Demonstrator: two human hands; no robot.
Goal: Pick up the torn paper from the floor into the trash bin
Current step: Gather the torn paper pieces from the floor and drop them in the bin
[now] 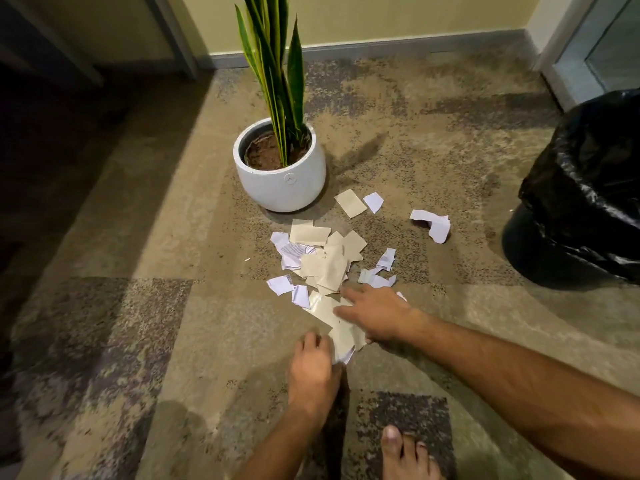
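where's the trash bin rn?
In the head view the trash bin, lined with a black bag, stands on the carpet at the far right edge, right of the crumpled white scrap and the white plant pot.

1 head-worn wide-angle view, looking forward and steeply down at carpeted floor; hands close below, wall farther ahead.
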